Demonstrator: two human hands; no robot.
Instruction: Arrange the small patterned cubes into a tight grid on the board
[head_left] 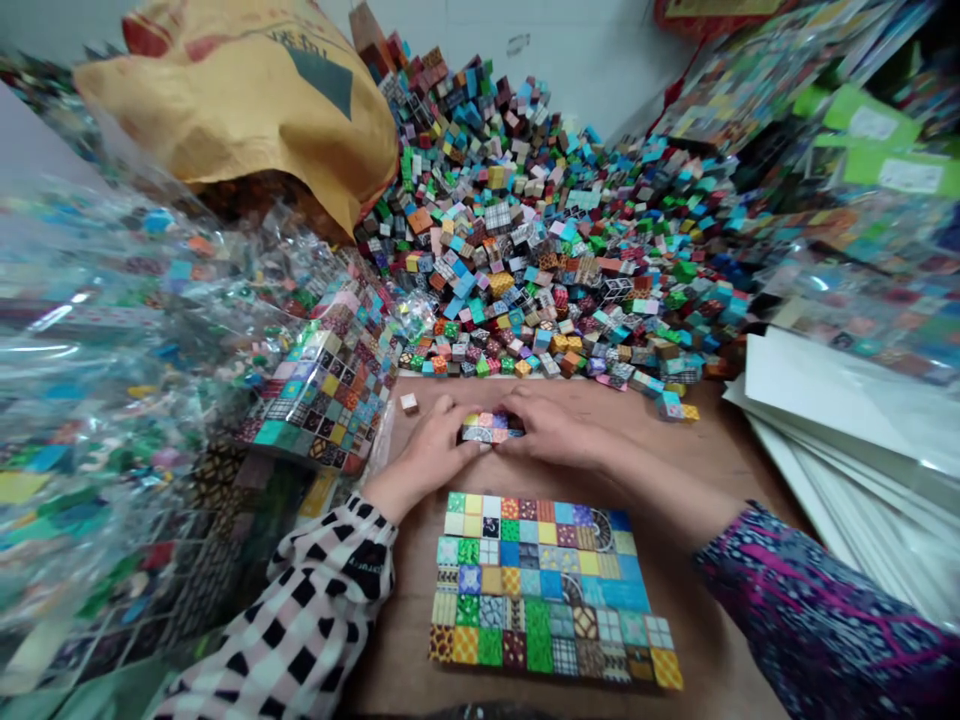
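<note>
Between my two hands a short block of small patterned cubes [491, 428] rests on the brown table. My left hand [442, 440] presses its left end, thumb in front and fingers behind. At the right end, my right hand [544, 428] grips it the same way. Nearer to me lies a flat rectangle of colourful patterned cubes [551, 585], set in tight rows; its front rows reach farther right than the back ones. One loose pale cube [409, 403] sits just left of my left hand.
A large heap of loose cubes [525, 250] fills the back. At the left are a yellow sack [247, 100], clear plastic bags [135, 350] and a wrapped cube block [322, 390]. White boards [847, 420] are stacked at the right on the brown tabletop [697, 450].
</note>
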